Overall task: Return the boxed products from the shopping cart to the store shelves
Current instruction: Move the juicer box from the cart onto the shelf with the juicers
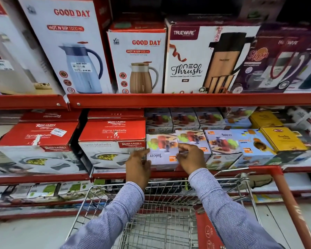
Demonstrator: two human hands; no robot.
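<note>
Juicer box [161, 151] is gripped at both sides – left hand [137, 163], right hand [191, 157], fingers curled – for squaring into the shelf [169, 174] row. Label is upside down (likely placed as picked); cart [162, 212] looks empty.

Two arms come into view from the bottom edge, both in long sleeves of the same shirt. The left sleeve [115, 211] and the right sleeve [228, 209] are of light fabric with fine, close-set blue and white stripes that run across the forearms. The cloth looks thin and slightly creased, with soft folds near the elbows. Each sleeve ends in a plain cuff at the wrist. Beyond the cuffs, the left hand [137, 167] and the right hand [191, 157] are bare, without gloves.
</note>
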